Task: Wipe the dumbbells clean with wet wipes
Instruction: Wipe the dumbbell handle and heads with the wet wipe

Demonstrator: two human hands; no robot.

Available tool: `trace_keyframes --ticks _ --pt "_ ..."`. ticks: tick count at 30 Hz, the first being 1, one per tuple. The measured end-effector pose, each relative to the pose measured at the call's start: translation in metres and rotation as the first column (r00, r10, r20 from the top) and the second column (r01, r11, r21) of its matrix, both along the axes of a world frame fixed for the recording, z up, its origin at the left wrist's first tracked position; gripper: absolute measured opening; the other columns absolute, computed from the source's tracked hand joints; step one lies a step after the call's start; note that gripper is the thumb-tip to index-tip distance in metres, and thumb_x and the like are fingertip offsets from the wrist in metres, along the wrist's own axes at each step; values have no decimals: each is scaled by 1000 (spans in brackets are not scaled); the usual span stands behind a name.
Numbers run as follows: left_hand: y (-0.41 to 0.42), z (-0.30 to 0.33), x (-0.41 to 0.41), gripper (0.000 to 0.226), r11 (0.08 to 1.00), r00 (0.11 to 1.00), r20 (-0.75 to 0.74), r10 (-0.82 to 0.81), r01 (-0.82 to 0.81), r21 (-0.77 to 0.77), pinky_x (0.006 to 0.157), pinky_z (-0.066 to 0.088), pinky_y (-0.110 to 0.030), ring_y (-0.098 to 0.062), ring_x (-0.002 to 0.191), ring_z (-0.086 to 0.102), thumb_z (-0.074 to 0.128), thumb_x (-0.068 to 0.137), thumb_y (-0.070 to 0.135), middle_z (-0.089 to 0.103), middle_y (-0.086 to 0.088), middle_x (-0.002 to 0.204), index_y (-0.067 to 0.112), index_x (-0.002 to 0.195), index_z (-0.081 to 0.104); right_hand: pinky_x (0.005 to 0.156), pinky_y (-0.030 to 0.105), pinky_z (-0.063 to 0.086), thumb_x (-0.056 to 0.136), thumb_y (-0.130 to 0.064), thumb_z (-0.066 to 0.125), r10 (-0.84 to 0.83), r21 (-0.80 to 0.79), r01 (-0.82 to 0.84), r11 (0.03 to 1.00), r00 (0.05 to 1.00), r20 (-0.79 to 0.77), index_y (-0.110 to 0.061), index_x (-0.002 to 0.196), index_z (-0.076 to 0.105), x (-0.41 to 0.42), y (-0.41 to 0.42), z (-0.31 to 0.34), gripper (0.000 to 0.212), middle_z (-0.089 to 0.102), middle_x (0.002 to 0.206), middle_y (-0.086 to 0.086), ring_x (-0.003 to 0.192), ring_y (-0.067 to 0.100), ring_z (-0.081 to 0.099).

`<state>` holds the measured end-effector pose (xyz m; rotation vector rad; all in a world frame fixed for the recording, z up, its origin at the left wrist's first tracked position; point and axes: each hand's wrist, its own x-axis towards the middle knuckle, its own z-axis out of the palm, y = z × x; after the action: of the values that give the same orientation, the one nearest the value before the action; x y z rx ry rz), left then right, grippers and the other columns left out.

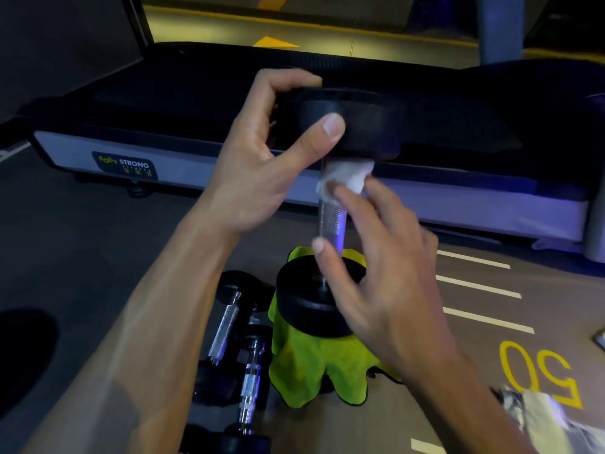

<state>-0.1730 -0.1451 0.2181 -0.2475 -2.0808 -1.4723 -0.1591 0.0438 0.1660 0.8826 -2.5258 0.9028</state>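
Head view, upright dumbbell point(330, 221), knurled metal handle, crumpled white wipe point(347, 175)

Dumbbell point(330, 211): upright at centre, lower weight resting on a cloth point(314, 365) spread on the floor point(82, 257).
Left hand point(262, 158): at the upper weight, thumb on its near side, fingers over its far top edge.
Wet wipe point(347, 176): wrapped on the handle just under the upper weight, held there by the right hand point(376, 273), which lies right of and in front of the handle.
Two more dumbbells point(229, 326): lying on the floor just left of the cloth, side by side, one nearer the person.
Treadmill point(229, 126): behind all of these, across the view.
Wipe packet point(537, 411): on the floor at near right, beside the painted number point(540, 375).
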Motion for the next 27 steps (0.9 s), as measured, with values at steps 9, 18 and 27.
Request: trace_keyframes --ticks 9,18,27 --pt "-2 3 3 45 999 1000 8 29 -29 45 96 49 -27 -10 114 61 70 92 36 62 -11 131 14 128 54 73 46 45 99 -37 61 40 -72 -38 997 999 28 -27 89 60 -3 7 -19 14 56 86 -14 83 19 53" --pt "3 10 1 65 989 988 38 148 -148 7 102 54 -49 -22 117 65 87 73 58 66 -5 128 24 117 54 74 23 45 90 -32 79 99 -235 -39 971 964 248 -29 91 59 -11 13 -25 20 65 83 -16 88 5 61" --pt "0 10 -1 56 992 994 43 96 -99 76 103 55 -51 -26 119 66 89 75 46 66 -10 129 24 114 55 84 34 50 85 -30 85 217 -383 -67 921 906 363 -25 80 70 -39 12 -27 17 74 84 -12 86 7 69"
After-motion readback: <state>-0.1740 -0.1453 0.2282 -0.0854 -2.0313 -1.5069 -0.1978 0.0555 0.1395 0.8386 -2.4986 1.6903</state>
